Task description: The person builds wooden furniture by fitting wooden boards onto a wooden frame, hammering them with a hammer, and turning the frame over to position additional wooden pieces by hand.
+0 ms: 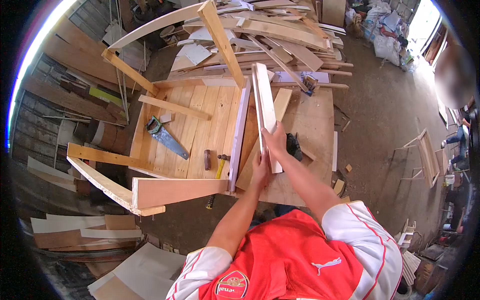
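My right hand [275, 140] grips a pair of long, pale wooden boards [267, 97] by their lower half. Lower down, my left hand [260, 167] is closed around the near end of the same boards. They stand edge by edge, pointing away from me above the workbench [317, 130]. Left of them is a wooden frame [239, 130] with a slatted panel and upright legs. A handsaw [170, 141] lies on its slats, near a yellow-handled hammer [220, 167] and a small brown block-like object [207, 160].
A heap of offcut boards [280, 30] covers the far end of the bench. Sheets of board [145, 272] lean at lower left. White sacks [387, 45] sit at the far right. Another person [457, 140] is at the right edge, beside a wooden frame [425, 157].
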`<state>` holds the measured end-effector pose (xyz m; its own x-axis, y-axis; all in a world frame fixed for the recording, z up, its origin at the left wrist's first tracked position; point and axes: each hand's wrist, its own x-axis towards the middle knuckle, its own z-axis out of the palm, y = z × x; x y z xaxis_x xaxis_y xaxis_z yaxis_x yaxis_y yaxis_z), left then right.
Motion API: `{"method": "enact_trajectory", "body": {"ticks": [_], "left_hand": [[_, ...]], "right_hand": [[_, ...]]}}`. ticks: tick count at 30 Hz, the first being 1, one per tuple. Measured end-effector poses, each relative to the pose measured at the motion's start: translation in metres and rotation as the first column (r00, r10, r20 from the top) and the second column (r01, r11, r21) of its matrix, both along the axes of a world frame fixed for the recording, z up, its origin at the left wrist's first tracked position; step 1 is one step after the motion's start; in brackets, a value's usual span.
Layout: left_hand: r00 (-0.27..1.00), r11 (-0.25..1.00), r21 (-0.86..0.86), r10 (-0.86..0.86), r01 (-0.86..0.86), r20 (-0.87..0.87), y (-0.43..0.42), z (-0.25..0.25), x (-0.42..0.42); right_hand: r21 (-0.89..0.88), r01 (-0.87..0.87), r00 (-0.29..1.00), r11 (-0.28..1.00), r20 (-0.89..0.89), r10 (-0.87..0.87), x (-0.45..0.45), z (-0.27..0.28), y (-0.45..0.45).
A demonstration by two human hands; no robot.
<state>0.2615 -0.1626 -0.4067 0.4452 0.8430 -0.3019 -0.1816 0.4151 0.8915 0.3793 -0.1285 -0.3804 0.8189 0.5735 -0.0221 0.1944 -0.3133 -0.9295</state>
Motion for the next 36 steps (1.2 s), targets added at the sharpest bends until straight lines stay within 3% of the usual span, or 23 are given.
{"method": "enact_trajectory", "body": {"ticks": [2, 5, 9, 12, 13, 14, 16, 17, 18, 20, 23, 25, 26, 27, 30, 31, 34, 35, 36], "left_hand": [[0.995, 0.999, 0.047, -0.021, 0.025, -0.102, 0.023, -0.040, 0.002], [0.910, 0.961, 0.252, 0.002, 0.113, -0.415, 0.058, -0.085, 0.001], [0.636, 0.805, 0.462, 0.141, 0.372, -0.758, 0.073, -0.029, -0.001], [0.608, 0.730, 0.595, 0.313, 0.337, -0.730, 0.071, -0.007, -0.007], [0.611, 0.445, 0.817, 0.547, 0.367, -0.572, 0.070, 0.001, -0.009], [0.740, 0.669, 0.696, 0.325, 0.260, -0.589, 0.062, 0.009, -0.013], [0.932, 0.949, 0.253, -0.088, 0.185, -0.351, 0.039, 0.070, -0.016], [0.980, 0.940, 0.313, -0.082, 0.137, -0.182, 0.026, 0.046, -0.020], [0.968, 0.940, 0.254, -0.190, 0.227, -0.163, 0.019, 0.059, -0.029], [0.911, 0.901, 0.143, -0.396, 0.409, -0.110, 0.001, 0.112, -0.054], [0.894, 0.899, 0.076, -0.436, 0.431, 0.098, -0.001, 0.172, -0.091], [0.855, 0.860, 0.027, -0.509, 0.509, 0.098, 0.004, 0.199, -0.116], [0.832, 0.837, 0.006, -0.545, 0.547, 0.103, 0.005, 0.209, -0.129], [0.801, 0.810, 0.016, -0.582, 0.586, 0.137, 0.004, 0.215, -0.143], [0.773, 0.781, -0.018, -0.614, 0.624, 0.159, -0.008, 0.252, -0.187], [0.769, 0.779, 0.050, -0.625, 0.625, 0.136, -0.014, 0.261, -0.197], [0.728, 0.765, 0.084, -0.636, 0.639, 0.256, -0.025, 0.284, -0.230], [0.714, 0.733, 0.102, -0.680, 0.673, 0.170, -0.027, 0.300, -0.246], [0.717, 0.736, 0.189, -0.677, 0.650, 0.169, -0.027, 0.307, -0.260]], "right_hand": [[-0.127, 0.047, 0.998, 0.991, -0.029, -0.051, 0.009, -0.028, 0.011], [-0.248, -0.012, 0.988, 0.969, -0.150, -0.026, 0.021, -0.022, 0.010], [-0.296, -0.052, 0.986, 0.954, -0.168, 0.001, 0.026, 0.008, -0.002], [0.000, -0.037, 0.977, 0.999, -0.208, 0.036, 0.020, 0.014, -0.005], [0.033, -0.032, 0.963, 0.999, -0.268, 0.040, 0.015, 0.027, -0.007], [0.139, -0.021, 0.965, 0.990, -0.256, 0.056, 0.010, 0.027, -0.006], [0.356, 0.002, 0.972, 0.934, -0.221, 0.082, 0.000, 0.037, -0.003], [0.347, -0.010, 0.971, 0.938, -0.222, 0.093, -0.004, 0.048, -0.007], [0.338, -0.020, 0.969, 0.941, -0.224, 0.101, -0.010, 0.080, -0.016], [0.391, -0.059, 0.973, 0.919, -0.184, 0.140, -0.025, 0.105, -0.025], [0.527, -0.207, 0.964, 0.824, -0.035, 0.264, -0.042, 0.121, -0.045], [0.527, -0.283, 0.953, 0.802, 0.056, 0.299, -0.070, 0.150, -0.079], [0.460, -0.345, 0.932, 0.818, 0.268, 0.243, -0.083, 0.155, -0.089], [0.335, -0.429, 0.830, 0.839, 0.513, 0.220, -0.099, 0.178, -0.100], [0.124, -0.397, 0.590, 0.909, 0.793, 0.150, -0.135, 0.201, -0.111], [0.191, -0.367, 0.526, 0.910, 0.850, 0.034, -0.147, 0.212, -0.107], [0.303, -0.280, 0.565, 0.911, 0.819, -0.099, -0.167, 0.231, -0.105], [0.340, -0.274, 0.516, 0.900, 0.841, -0.161, -0.174, 0.245, -0.101], [0.346, -0.288, 0.557, 0.893, 0.819, -0.138, -0.181, 0.258, -0.099]]}}
